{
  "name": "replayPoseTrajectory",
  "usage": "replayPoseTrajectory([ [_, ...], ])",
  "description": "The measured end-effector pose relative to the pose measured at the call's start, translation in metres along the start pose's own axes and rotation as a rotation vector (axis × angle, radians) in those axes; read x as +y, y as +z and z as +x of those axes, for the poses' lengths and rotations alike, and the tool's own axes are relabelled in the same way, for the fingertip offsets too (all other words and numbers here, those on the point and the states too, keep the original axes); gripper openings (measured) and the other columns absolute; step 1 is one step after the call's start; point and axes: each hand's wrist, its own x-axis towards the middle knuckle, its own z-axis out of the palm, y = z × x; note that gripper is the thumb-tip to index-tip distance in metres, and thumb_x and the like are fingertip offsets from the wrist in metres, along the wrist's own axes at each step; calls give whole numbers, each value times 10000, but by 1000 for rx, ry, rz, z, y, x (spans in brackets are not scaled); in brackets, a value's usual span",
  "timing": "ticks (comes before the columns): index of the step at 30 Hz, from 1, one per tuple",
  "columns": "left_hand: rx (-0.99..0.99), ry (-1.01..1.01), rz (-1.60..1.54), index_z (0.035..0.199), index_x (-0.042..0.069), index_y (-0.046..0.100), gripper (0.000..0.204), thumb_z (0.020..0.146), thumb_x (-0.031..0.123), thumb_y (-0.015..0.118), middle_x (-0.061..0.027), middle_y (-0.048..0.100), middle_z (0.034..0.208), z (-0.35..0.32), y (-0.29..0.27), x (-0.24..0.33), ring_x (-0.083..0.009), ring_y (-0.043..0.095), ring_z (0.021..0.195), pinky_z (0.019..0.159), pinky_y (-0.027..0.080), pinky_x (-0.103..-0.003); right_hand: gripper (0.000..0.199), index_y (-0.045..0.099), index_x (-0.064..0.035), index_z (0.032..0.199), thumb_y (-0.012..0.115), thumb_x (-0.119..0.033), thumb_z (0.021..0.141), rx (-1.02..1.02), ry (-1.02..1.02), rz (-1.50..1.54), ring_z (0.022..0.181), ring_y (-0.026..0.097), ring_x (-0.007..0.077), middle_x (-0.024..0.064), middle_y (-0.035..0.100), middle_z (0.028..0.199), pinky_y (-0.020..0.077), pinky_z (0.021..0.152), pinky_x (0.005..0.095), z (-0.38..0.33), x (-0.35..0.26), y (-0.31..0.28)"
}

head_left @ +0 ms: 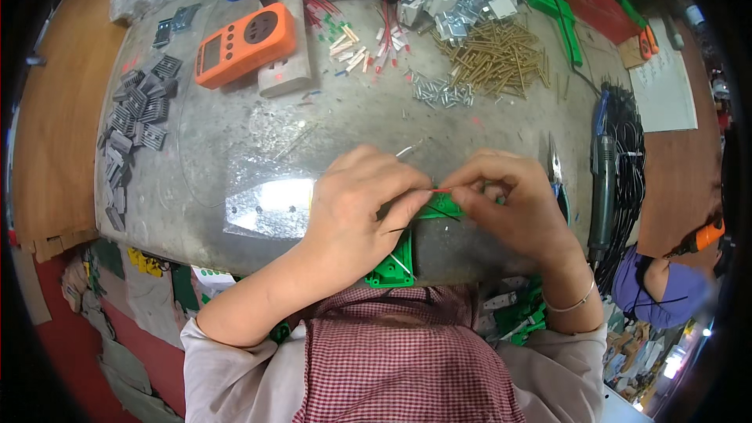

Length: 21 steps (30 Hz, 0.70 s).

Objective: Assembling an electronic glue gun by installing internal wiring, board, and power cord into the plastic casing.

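Thumb and fingertips of my left hand [354, 194] pinch one end of a short red wire [442, 189]. The other end sits between the thumb and finger of my right hand [513, 197], so both hands are closed on it. Directly beneath my fingers is a green plastic housing part [446, 205], partly covered by them. Another green housing section [392, 272] lies at the table's front edge, below my left wrist. Thin black wire [440, 214] and a white wire [401, 264] stick out around these parts. How the pieces join is hidden by my hands.
Brass screws [497, 59] and small silver screws [442, 92] lie in piles at the back. An orange multimeter [246, 45] rests on a power strip [286, 74]. Grey slotted blocks [137, 106] are at left; an electric screwdriver [602, 188] and pliers [556, 164] at right.
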Motion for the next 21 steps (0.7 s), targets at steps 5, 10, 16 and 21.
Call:
replayPoseTrajectory([
  [5,46,138,168,840,55,697,135,733,79,776,-68,622,784,1,0,3,-258,571,736,680,462,-356,81,712,-28,886,709,-2,809,15,-70,36,599,542,63,54,625,728,433,536,230,1,6,7],
  [10,39,181,259,831,41,689,126,738,71,767,-66,611,769,-4,-10,0,-248,558,731,674,443,-351,58,697,-38,858,697,-22,802,-47,-104,-129,620,576,133,70,607,718,462,566,269,14,-2,-2],
  [16,52,-282,-102,841,14,685,81,809,80,719,-60,623,762,-3,-14,-3,-198,562,745,696,434,-315,76,670,-53,844,688,-117,806,20,-591,-587,897,600,260,68,630,899,499,750,374,60,21,5],
  [21,121,-243,-12,850,17,687,69,796,53,711,-71,640,787,-3,-13,-6,-225,579,758,711,448,-332,86,678,-60,860,701,-123,807,-170,-391,-469,834,615,282,74,615,854,490,709,386,41,4,-11],
])
